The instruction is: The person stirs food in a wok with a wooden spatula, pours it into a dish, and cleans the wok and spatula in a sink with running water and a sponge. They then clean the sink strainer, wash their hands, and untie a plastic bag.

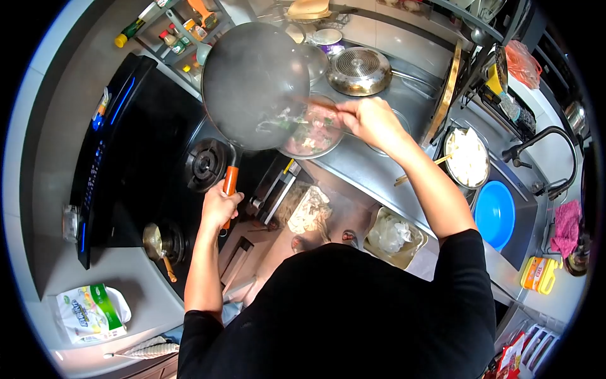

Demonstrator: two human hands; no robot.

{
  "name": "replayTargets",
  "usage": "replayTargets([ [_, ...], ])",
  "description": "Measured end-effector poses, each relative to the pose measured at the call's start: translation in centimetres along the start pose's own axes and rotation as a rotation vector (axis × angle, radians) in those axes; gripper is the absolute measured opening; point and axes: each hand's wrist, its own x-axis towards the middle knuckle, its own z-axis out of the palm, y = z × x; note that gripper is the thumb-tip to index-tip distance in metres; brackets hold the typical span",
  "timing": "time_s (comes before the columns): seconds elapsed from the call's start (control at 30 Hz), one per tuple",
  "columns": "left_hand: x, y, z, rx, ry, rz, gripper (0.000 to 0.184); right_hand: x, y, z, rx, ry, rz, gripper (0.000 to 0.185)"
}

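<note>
My left hand (pixel 221 205) is wrapped round the orange-and-black handle of a large dark wok (pixel 252 82). The wok is raised and tilted, its edge over a metal bowl (pixel 325 151) on the counter. Pinkish food with green bits (pixel 314 129) lies in that bowl, and some more clings near the wok's lower right part. Above the bowl my right hand (pixel 369 120) is closed on the handle of a utensil, whose head reaches toward the wok and bowl. Its exact shape is blurred.
An empty burner (pixel 206 164) lies left of the wok. Behind the bowl is an upturned pan (pixel 360 69). At right are a bowl of white food (pixel 467 158) with chopsticks, a blue basin (pixel 495 215) and a black faucet (pixel 543 142). A small pan (pixel 153 242) sits lower left.
</note>
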Motion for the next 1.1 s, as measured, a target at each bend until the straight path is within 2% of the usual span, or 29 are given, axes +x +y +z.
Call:
replayTargets([
  [0.1,0.2,-0.2,-0.1,0.007,-0.020,-0.022,0.024,2.7,0.1,1.6,-0.012,0.296,-0.102,0.027],
  [0.2,-0.9,1.1,0.6,-0.022,0.001,0.007,0.019,3.1,-0.3,2.9,-0.120,0.231,-0.072,0.028],
  [0.23,-1.0,1.2,0.7,-0.005,0.007,0.014,0.018,2.4,-0.5,3.2,-0.171,0.156,-0.071,0.027],
  [0.33,-0.9,0.7,0.6,0.014,0.034,0.009,0.018,-0.5,-0.1,1.9,-0.053,-0.028,-0.092,0.025],
  [0.4,-0.4,-0.2,0.2,0.058,0.059,0.005,0.017,-1.8,-0.3,0.0,-0.119,-0.229,-0.008,0.029],
  [0.5,-0.1,-0.5,-0.5,0.062,0.042,0.008,0.028,-0.4,0.1,-2.5,0.016,-0.206,0.011,0.030],
  [0.6,0.4,-1.0,-0.7,-0.003,-0.027,0.026,0.044,2.7,1.1,-1.8,0.244,-0.047,-0.011,0.034],
  [0.73,-0.2,-0.7,-0.7,-0.051,-0.065,0.014,0.045,4.4,2.5,0.5,0.363,0.079,-0.122,0.036],
  [0.9,-0.8,-0.4,-1.3,-0.030,-0.028,0.018,0.045,1.3,3.3,-0.7,0.129,-0.090,-0.207,0.033],
  [0.93,-0.7,-0.5,-1.4,-0.005,-0.019,0.024,0.044,0.7,3.4,-2.1,0.036,-0.137,-0.143,0.034],
  [1.0,-0.6,-0.6,-1.5,0.045,-0.008,0.038,0.043,0.9,5.3,-2.7,0.009,-0.162,-0.061,0.034],
  [1.1,-0.8,-0.2,-1.1,0.058,0.000,0.052,0.037,2.4,4.9,-2.7,0.123,-0.078,-0.157,0.036],
])
